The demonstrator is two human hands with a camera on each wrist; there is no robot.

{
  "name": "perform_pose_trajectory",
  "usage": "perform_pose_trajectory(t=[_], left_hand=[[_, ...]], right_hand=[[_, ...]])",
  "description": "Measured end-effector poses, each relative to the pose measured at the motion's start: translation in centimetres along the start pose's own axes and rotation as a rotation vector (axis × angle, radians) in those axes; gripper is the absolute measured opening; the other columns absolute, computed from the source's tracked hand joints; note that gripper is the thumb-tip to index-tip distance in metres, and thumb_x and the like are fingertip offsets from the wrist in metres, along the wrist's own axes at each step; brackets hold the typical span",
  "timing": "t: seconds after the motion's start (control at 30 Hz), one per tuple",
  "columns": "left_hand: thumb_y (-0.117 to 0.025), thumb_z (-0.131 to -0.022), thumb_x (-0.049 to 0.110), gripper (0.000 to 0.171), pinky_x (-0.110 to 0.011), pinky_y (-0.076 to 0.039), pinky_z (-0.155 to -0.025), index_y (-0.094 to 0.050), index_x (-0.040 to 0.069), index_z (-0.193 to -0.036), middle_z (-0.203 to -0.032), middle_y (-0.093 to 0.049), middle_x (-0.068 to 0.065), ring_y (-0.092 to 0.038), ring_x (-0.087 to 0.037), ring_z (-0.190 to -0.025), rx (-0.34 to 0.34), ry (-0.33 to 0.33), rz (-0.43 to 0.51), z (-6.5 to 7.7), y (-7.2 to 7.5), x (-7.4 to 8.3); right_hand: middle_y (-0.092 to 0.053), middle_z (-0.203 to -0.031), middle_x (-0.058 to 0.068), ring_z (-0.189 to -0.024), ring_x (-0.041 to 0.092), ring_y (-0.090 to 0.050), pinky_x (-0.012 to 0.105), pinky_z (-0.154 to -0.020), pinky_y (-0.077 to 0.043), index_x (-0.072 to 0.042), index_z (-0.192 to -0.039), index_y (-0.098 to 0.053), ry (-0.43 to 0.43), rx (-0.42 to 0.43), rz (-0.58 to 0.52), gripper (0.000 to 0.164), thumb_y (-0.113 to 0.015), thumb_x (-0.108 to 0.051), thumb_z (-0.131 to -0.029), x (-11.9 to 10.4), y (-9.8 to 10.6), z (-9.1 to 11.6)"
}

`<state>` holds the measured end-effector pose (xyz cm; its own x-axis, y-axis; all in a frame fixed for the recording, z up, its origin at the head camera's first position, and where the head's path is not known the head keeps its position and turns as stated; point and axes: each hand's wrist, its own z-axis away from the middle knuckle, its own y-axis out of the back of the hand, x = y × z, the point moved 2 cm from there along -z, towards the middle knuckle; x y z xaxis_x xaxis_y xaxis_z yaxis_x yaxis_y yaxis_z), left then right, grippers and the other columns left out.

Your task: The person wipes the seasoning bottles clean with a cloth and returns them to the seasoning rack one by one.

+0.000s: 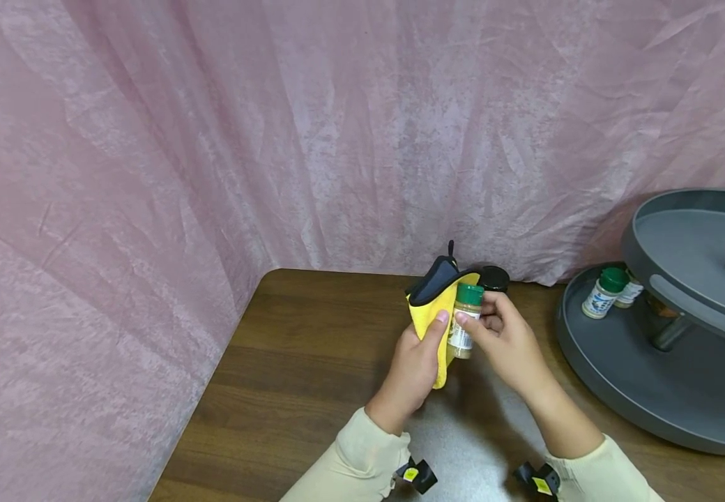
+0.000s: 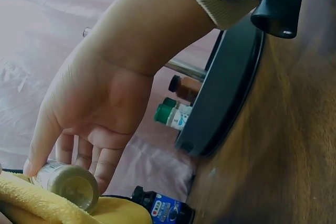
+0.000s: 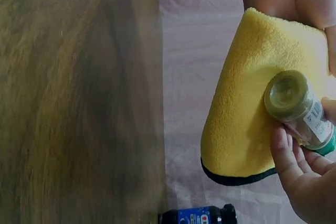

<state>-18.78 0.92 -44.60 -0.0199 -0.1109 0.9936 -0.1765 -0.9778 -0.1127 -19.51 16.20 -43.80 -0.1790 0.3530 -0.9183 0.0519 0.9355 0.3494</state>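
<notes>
My left hand (image 1: pixel 414 362) grips a folded yellow cloth (image 1: pixel 426 315) with a dark edge and a dark grey reverse side. Against the cloth, my right hand (image 1: pixel 509 341) holds a small spice jar (image 1: pixel 463 333) with a green lid and a white label, thumb on one side and fingers on the other. The jar is up off the table, lid toward the back. Its clear base (image 3: pixel 286 95) faces the right wrist camera, showing pale tan contents. In the left wrist view, the yellow cloth (image 2: pixel 37 203) partly covers the jar's side.
A grey two-tier round rack (image 1: pixel 588 390) stands at the right, with green-lidded spice jars (image 1: pixel 602 294) on its lower tier. Behind my hands is a dark bottle with a blue label (image 2: pixel 165 208). A pink curtain (image 1: pixel 337 139) hangs behind the wooden table (image 1: pixel 287 348).
</notes>
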Motion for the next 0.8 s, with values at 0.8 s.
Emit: perform_pose_trajectory(t=[0.8], left_hand=[[-0.051, -0.105, 0.040, 0.043, -0.027, -0.050, -0.090, -0.056, 0.007, -0.132, -0.114, -0.066, -0.011, -0.062, -0.012, -0.097, 0.069, -0.015, -0.004, -0.4, 0.4, -0.1]], right_hand=[[-0.065, -0.112, 0.017, -0.090, 0.017, -0.068, 0.024, -0.074, -0.056, -0.003, -0.144, -0.046, -0.003, -0.120, 0.046, 0.053, -0.067, -0.024, -0.099, -0.4, -1.1, 0.6]])
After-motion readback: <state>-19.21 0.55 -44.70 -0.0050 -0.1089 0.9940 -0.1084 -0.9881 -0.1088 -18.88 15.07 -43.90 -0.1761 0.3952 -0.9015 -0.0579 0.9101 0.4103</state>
